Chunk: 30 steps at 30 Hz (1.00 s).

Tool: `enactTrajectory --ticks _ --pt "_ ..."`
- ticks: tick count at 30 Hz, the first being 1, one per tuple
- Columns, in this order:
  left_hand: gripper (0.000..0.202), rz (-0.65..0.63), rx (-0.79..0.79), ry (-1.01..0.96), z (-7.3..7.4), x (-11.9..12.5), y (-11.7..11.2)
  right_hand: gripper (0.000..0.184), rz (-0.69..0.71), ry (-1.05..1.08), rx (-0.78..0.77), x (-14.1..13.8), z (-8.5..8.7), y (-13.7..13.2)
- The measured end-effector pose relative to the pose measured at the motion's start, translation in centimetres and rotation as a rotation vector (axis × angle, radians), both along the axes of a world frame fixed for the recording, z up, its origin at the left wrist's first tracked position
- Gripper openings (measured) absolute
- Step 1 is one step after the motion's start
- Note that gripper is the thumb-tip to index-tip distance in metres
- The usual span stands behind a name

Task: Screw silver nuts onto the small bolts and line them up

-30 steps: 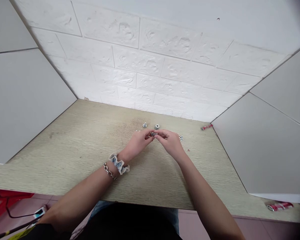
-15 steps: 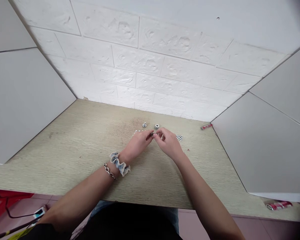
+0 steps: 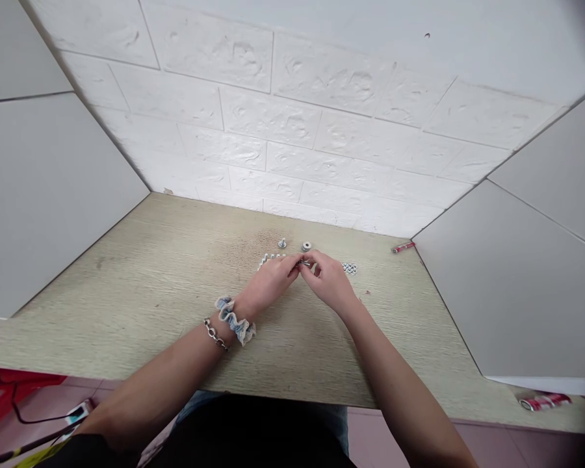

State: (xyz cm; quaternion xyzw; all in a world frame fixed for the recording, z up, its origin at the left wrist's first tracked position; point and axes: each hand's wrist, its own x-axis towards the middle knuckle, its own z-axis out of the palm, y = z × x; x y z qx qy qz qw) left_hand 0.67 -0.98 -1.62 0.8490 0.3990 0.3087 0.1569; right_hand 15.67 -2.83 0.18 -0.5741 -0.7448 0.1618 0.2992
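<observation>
My left hand [image 3: 273,283], with a scrunchie [image 3: 235,322] and a chain bracelet [image 3: 215,335] at its wrist, pinches a small metal piece [image 3: 304,262]. The fingertips of my right hand [image 3: 327,279] close on the same piece from the other side. Fingers hide most of it, so its exact kind is unclear. Just beyond them stand a small silver part with a stem pointing up [image 3: 282,243] and a round metal part with a hole [image 3: 306,246]. A row of small silver pieces [image 3: 265,258] shows behind my left hand. Beside my right hand lies a cluster of round metal pieces [image 3: 350,268].
The wooden table [image 3: 127,279] ends at a white brick-patterned wall [image 3: 292,117]. Grey panels stand at the left [image 3: 53,195] and right [image 3: 517,279]. One red cylinder [image 3: 403,247] lies by the right panel, another [image 3: 545,401] near the front right edge.
The fingers of both hands have shifted slightly around the metal piece, and a shiny bit of it now shows between them. More of the silver row is visible behind my left hand.
</observation>
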Motion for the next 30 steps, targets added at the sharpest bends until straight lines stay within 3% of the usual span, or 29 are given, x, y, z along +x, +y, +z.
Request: enactTrajectory --ticks 5,9,13,17,25,30 --pt "0.026 0.025 0.039 -0.013 -0.08 0.01 -0.06 0.033 0.002 -0.103 0.002 0.12 0.15 -0.05" --pt "0.027 0.027 0.024 -0.011 0.15 -0.01 -0.15 0.023 -0.047 -0.038 0.0 0.07 0.17 -0.14" --pt "0.03 0.003 0.049 -0.01 0.01 0.03 -0.14 0.018 -0.006 -0.014 0.018 -0.05 0.11 -0.14" --pt "0.028 0.025 0.065 0.0 -0.1 0.05 -0.06 0.029 -0.022 -0.097 0.026 -0.03 0.2 -0.19" --pt "0.027 0.013 0.058 -0.005 0.3 0.04 -0.25 0.016 0.005 -0.023 0.036 -0.14 0.25 -0.22" --pt "0.027 0.041 0.094 -0.005 0.09 0.02 -0.11 0.024 -0.022 -0.042 0.012 -0.13 0.26 -0.29"
